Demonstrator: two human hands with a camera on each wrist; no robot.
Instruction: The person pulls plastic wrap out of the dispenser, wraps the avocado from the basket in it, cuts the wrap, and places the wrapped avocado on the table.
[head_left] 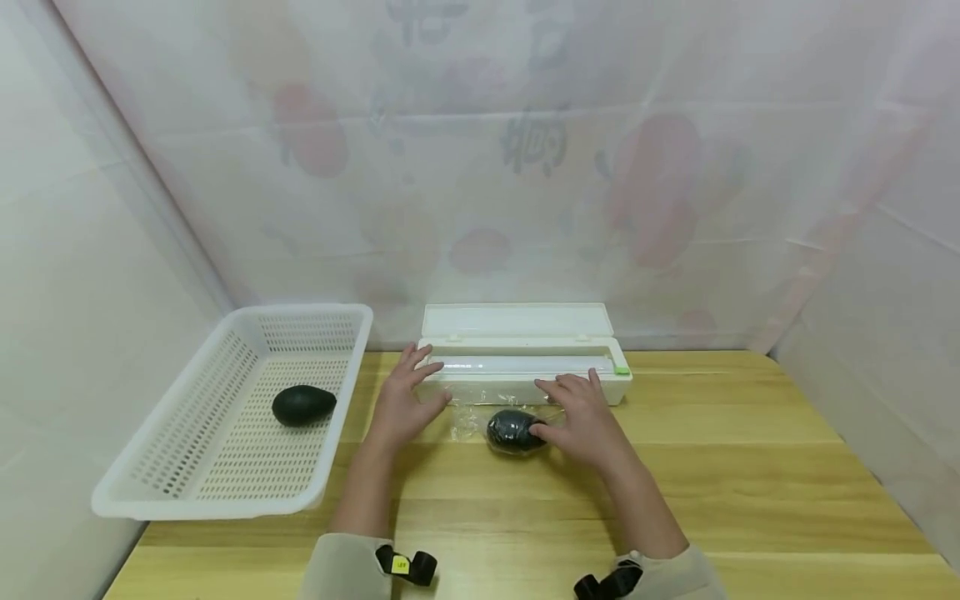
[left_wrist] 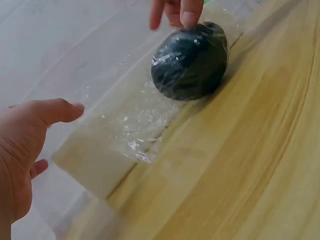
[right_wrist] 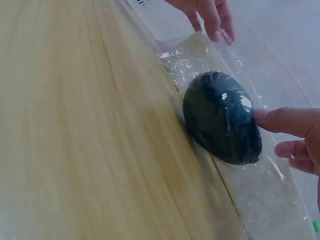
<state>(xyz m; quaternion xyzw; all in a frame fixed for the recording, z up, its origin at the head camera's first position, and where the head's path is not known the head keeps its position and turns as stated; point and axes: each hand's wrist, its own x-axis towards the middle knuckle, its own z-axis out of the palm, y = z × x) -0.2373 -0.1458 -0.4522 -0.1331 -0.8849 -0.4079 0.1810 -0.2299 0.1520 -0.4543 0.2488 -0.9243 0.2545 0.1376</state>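
Note:
A dark green avocado (head_left: pixel 513 431), covered in clear cling film (head_left: pixel 467 422), sits on the table in front of a white cling film dispenser (head_left: pixel 517 392). My right hand (head_left: pixel 588 421) touches the avocado with the thumb, its other fingers extended toward the dispenser's front. The right wrist view shows that thumb (right_wrist: pixel 282 121) on the wrapped side. At the dispenser's left end is my left hand (head_left: pixel 405 404), thumb and fingers spread apart. In the left wrist view, the loose film (left_wrist: pixel 137 127) stretches between the left hand and the avocado.
A white perforated basket (head_left: pixel 345 417) stands on the left, holding another dark green avocado (head_left: pixel 303 406). The dispenser's lid (head_left: pixel 517 320) is raised behind the film roll (head_left: pixel 517 365). A green piece (head_left: pixel 621 370) sits at the dispenser's right end. White curtains surround the wooden table (head_left: pixel 750 483).

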